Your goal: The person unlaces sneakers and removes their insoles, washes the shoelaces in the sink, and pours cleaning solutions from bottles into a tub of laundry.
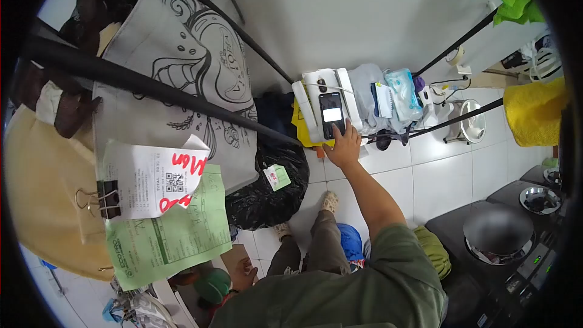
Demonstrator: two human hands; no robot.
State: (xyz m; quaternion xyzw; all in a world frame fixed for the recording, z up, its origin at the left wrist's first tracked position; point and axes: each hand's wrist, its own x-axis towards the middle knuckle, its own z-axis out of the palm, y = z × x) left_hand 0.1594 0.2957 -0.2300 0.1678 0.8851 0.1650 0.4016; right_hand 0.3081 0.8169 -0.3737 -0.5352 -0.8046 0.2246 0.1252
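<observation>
My right hand (345, 147) reaches forward to a dark smartphone (331, 113). Its fingertips touch the phone's lower end, with the thumb spread apart. The phone lies face up, its screen lit with a white box, on a white plastic holder (314, 85) with raised sides. Low at the left, close to my body, a hand that seems to be mine, my left hand (244, 274), has loosely bent fingers with nothing visible in them. Beside it is a round green thing (214, 285), partly hidden, whose kind I cannot make out.
A black metal frame (146, 85) crosses the view, holding a printed cloth bag (182, 73). Green and white slips (170, 231) hang from a binder clip (109, 199). A black plastic bag (267, 188) bulges below. Wipes (404, 100) lie right of the phone; metal bowls (539, 200) stand far right.
</observation>
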